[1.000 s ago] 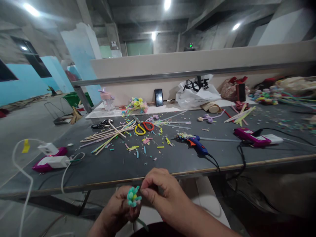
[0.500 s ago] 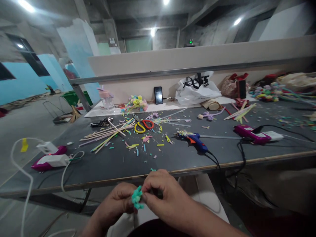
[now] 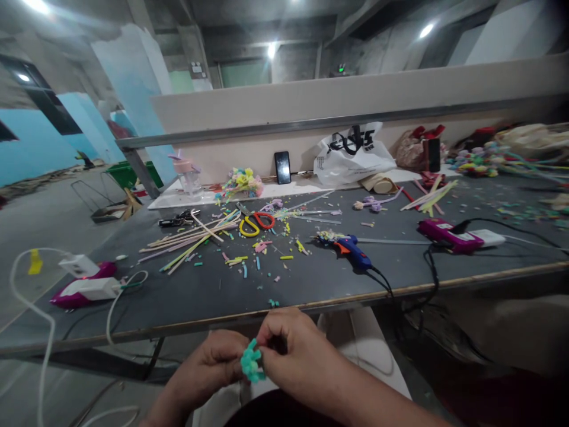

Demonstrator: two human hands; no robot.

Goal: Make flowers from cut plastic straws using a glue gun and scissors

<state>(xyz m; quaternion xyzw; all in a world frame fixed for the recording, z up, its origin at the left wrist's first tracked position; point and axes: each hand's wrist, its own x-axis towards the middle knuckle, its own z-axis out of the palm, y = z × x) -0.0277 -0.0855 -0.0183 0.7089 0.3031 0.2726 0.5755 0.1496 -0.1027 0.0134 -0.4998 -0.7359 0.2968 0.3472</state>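
Note:
Between my hands, below the table's front edge, is a small teal flower-like piece [image 3: 252,363] with short stubby petals and a paler middle. My left hand [image 3: 217,359] is closed, its fingertips pinching the piece from the left. My right hand [image 3: 296,350] curls in from the right, thumb and forefinger pressed at the petals. The fingers hide part of the piece. A few teal snippets [image 3: 274,303] lie on the table edge just beyond my hands. Farther back are scissors [image 3: 256,223] with one yellow and one red handle, and a blue glue gun [image 3: 353,250] with an orange trigger.
Pastel fuzzy stems [image 3: 191,238] and cut bits are scattered over the dark table [image 3: 178,305]. Purple-and-white power strips stand left [image 3: 84,290] and right [image 3: 457,236], with trailing cords. Behind are a phone [image 3: 283,168], a white bag [image 3: 351,155], a flower bunch [image 3: 242,182] and a clear cup [image 3: 187,178].
The teal piece has turned slightly and shifted a little right, showing more of its front. Both hands keep their pinch. The camera view has tilted a little.

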